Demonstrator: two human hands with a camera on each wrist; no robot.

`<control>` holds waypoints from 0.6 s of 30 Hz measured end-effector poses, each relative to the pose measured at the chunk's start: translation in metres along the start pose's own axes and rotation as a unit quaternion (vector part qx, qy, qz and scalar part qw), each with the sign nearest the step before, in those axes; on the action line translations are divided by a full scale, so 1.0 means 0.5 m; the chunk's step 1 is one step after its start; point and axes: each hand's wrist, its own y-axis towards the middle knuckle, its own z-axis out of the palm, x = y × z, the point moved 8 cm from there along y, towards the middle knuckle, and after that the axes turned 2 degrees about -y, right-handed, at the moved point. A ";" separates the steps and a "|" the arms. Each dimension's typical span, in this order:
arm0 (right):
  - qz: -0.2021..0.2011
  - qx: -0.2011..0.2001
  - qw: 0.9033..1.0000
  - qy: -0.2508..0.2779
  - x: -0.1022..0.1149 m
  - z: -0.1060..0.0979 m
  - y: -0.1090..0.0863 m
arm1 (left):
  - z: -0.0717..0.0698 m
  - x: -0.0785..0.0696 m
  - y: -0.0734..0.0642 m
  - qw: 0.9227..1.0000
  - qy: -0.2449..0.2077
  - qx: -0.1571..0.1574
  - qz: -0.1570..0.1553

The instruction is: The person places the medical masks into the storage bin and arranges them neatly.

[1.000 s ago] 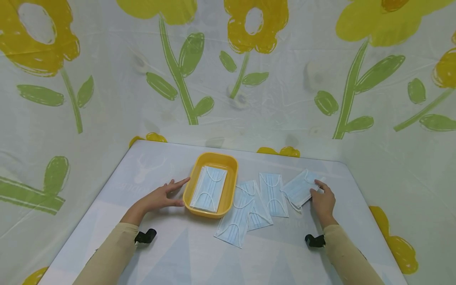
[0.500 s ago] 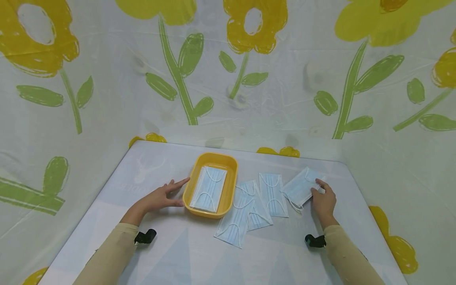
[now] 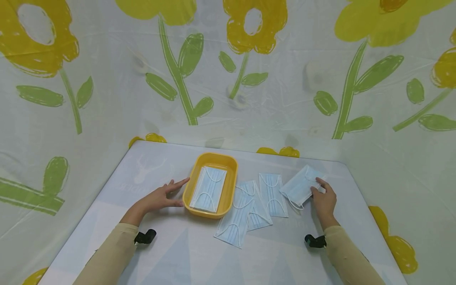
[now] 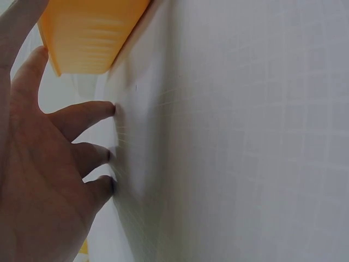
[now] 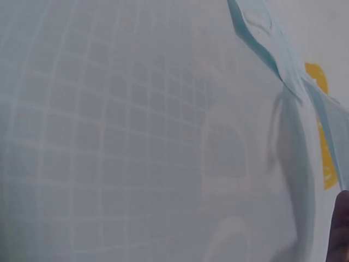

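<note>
Blue surgical mask (image 3: 301, 185) pinched by right hand (image 3: 325, 202) near counter (image 3: 263, 259) right edge, left hand (image 3: 161, 198) spread against yellow tray (image 3: 216, 159), faint lettering (image 3: 132, 187) illegible

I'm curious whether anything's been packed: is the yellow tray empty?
No, a stack of blue masks lies inside the yellow tray.
</note>
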 end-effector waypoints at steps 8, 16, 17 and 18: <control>0.001 0.006 1.000 0.001 0.005 0.008 0.000 | 0.000 0.000 -0.001 1.000 0.000 -0.001 0.000; -0.004 0.007 1.000 0.007 0.013 0.018 -0.004 | 0.000 0.001 0.001 1.000 0.007 -0.002 -0.003; -0.003 0.009 1.000 0.009 0.014 0.021 -0.005 | 0.000 0.001 0.001 1.000 0.007 -0.002 -0.003; -0.002 0.010 1.000 0.010 0.016 0.023 -0.006 | 0.000 0.002 0.001 1.000 0.007 -0.002 -0.004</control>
